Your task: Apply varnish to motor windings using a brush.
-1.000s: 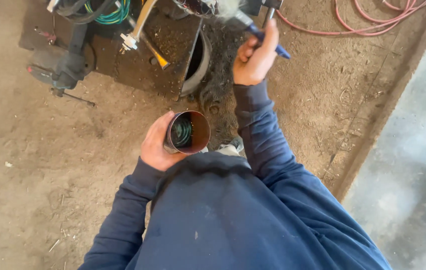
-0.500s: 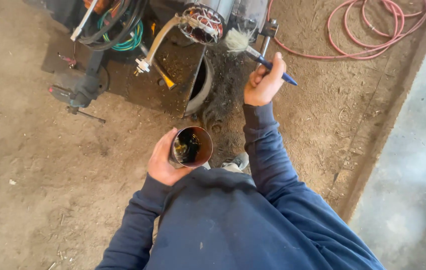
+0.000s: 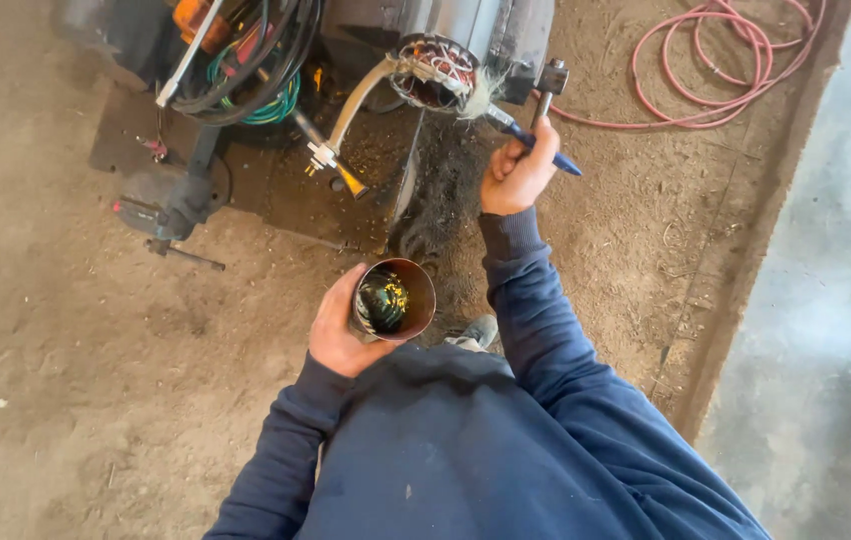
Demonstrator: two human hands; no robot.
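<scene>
My left hand [image 3: 336,325] grips a brown can [image 3: 396,299] with dark shiny liquid inside, held close to my chest. My right hand [image 3: 518,172] is closed on a blue-handled brush [image 3: 536,148]. Its pale bristles rest against the copper windings of an open motor stator [image 3: 436,72] on the ground ahead. Both arms wear dark blue sleeves.
A bundle of black, green and white cables [image 3: 246,70] lies at the upper left beside a dark metal stand [image 3: 171,205]. A yellow-tipped tool [image 3: 341,170] lies on a dark mat. A red hose [image 3: 726,55] coils at the upper right. Dirt floor meets a concrete strip [image 3: 826,300].
The view has shifted so the motor and cables sit lower in frame. My right hand has brought the brush onto the stator windings. The can stays in my left hand.
</scene>
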